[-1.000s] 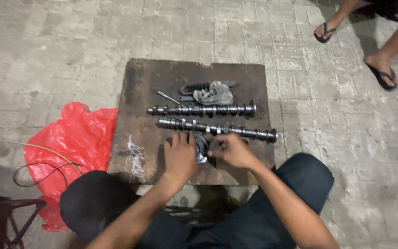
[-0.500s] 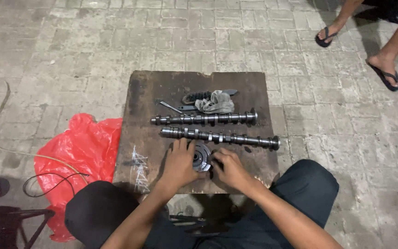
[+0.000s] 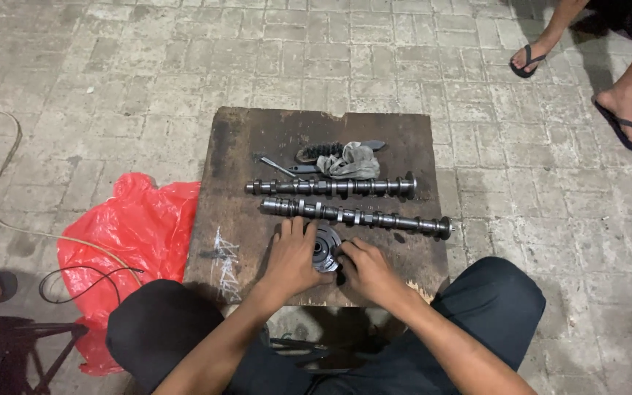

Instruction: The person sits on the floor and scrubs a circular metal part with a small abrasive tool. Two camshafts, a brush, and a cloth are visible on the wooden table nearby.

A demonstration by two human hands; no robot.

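A dark wooden board (image 3: 243, 139) lies on the paved ground between my knees. Two metal camshafts rest on it, one farther (image 3: 330, 187) and one nearer (image 3: 356, 216), roughly parallel. At the board's near edge sits a round metal gear (image 3: 325, 247). My left hand (image 3: 292, 256) wraps its left side and my right hand (image 3: 365, 269) presses on its right side, both gripping it against the board. Part of the gear is hidden under my fingers.
A grey rag (image 3: 349, 161), a brush (image 3: 320, 151) and a small metal tool (image 3: 279, 168) lie at the board's far side. A red plastic bag (image 3: 129, 241) and a cord (image 3: 9, 212) are at the left. Another person's sandalled feet (image 3: 619, 117) stand at the top right.
My hands have settled closer together on the gear near the board's front edge. The view has shifted slightly; the camshafts have not moved.
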